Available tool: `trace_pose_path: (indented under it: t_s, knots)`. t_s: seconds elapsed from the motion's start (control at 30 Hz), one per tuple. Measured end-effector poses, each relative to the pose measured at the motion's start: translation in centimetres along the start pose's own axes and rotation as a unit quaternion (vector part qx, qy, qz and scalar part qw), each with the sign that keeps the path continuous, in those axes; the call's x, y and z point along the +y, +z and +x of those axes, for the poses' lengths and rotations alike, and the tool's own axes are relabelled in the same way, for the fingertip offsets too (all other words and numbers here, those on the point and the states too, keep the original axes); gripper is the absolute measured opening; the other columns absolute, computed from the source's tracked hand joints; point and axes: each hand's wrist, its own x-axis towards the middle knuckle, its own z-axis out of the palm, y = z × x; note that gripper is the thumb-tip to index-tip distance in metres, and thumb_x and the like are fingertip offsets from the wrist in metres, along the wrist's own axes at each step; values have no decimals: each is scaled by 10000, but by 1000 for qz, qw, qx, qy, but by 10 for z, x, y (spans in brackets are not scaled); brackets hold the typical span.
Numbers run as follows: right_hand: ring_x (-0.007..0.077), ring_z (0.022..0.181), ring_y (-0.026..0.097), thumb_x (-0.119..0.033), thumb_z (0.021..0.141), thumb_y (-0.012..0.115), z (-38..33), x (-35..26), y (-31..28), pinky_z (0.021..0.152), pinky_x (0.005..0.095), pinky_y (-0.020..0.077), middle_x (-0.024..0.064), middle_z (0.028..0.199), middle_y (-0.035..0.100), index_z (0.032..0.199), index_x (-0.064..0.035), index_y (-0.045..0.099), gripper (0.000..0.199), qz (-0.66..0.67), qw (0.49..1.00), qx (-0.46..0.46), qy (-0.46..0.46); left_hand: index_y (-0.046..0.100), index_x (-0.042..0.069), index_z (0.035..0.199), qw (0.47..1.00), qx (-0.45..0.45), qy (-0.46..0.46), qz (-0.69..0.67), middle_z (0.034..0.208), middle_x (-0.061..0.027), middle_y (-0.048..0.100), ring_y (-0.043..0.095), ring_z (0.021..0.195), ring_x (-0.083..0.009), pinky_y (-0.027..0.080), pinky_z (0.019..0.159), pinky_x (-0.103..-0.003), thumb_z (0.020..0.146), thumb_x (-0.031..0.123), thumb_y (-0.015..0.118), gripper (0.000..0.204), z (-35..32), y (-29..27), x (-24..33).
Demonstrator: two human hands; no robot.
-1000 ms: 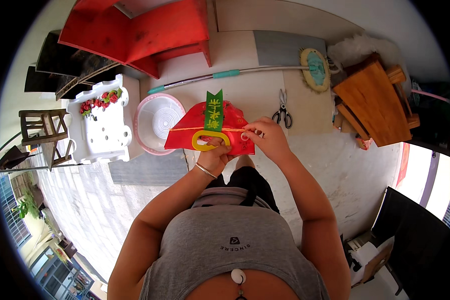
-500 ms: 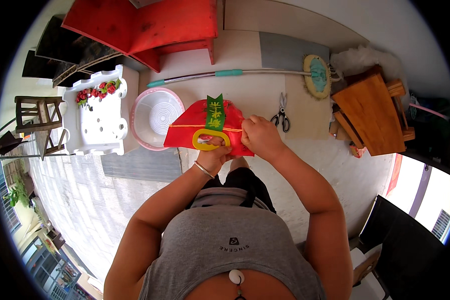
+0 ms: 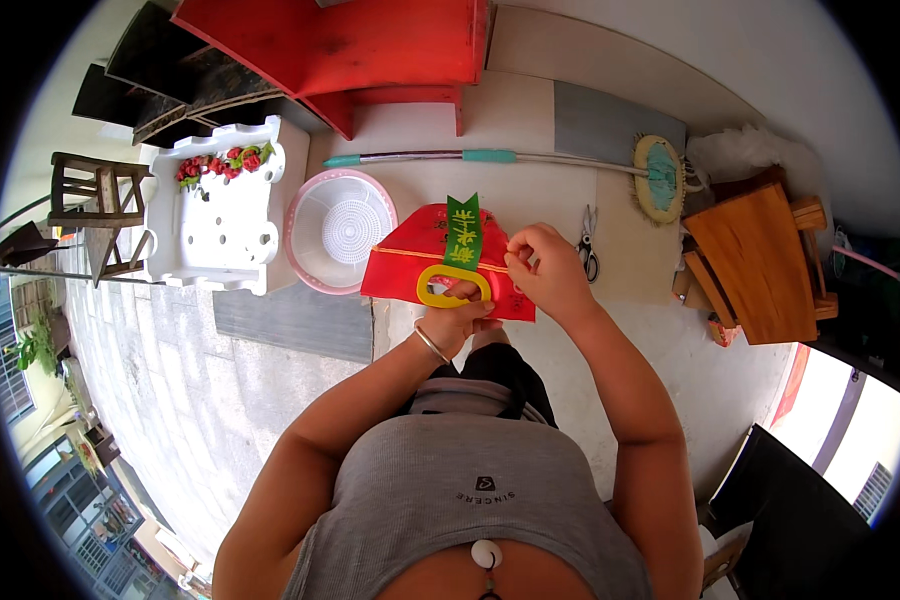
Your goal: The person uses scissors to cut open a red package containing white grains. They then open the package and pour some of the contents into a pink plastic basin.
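A red bag [image 3: 400,265] with a yellow oval plastic handle [image 3: 429,284] is held in front of my waist. A green strip [image 3: 463,235] with printing lies over its middle, and a pale string line [image 3: 407,255] runs across its width. My left hand [image 3: 452,328], with a bracelet at its wrist, grips the bag at the handle, some fingers showing through the opening. At the bag's right edge my right hand [image 3: 553,272] is closed in a pinch near the string's end. What lies between those fingertips is too small to make out.
Beyond the bag lie a mop [image 3: 658,180] with a long pole and scissors [image 3: 589,245]. To the left are a pink-rimmed basket [image 3: 295,225] and a white foam box [image 3: 210,235] holding red flowers. A wooden stool [image 3: 755,265] stands right; a red shelf [image 3: 390,50] stands far.
The bag, my hands and the surroundings sit farther right in the picture. My right hand's fingers have shifted from gripping the bag's edge to a raised pinch there. My left hand keeps its hold.
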Motion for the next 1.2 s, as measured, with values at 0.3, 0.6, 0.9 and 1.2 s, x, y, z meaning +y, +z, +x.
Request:
trace_pose_path:
  t_s: [0.3, 0.6, 0.9, 1.2]
  knots:
    - [158, 785, 626, 26, 845, 605, 27, -51, 52, 669, 273, 505, 97, 840, 635, 896, 11, 598, 54, 202, 976, -56, 65, 535, 3, 1221, 939, 233, 220, -125, 1161, -143, 629, 639, 1020, -247, 537, 875, -405, 874, -15, 547, 347, -40, -45, 50]
    - [315, 817, 632, -152, 839, 618, 62, -72, 132, 700, 408, 509, 130, 938, 631, 915, -37, 644, 140, -118, 976, -138, -122, 576, -34, 1212, 939, 235, 238, -79, 1122, -135, 638, 641, 987, -221, 551, 836, -320, 829, -129, 542, 396, -56, -56, 63]
    - [201, 687, 641, -107, 917, 532, 81, -64, 122, 614, 337, 521, 129, 873, 657, 903, 12, 572, 126, 87, 985, -104, 102, 631, -31, 1128, 940, 265, 206, -57, 877, -52, 670, 641, 718, -118, 540, 646, -230, 802, -114, 612, 338, -60, -72, 55]
    - [192, 780, 632, -70, 873, 590, 70, -49, 132, 683, 327, 497, 103, 869, 642, 930, -7, 589, 85, 86, 981, -174, 19, 629, -29, 1069, 946, 219, 210, -113, 915, -92, 670, 647, 768, -155, 542, 717, -257, 802, -145, 578, 296, -68, -59, 69]
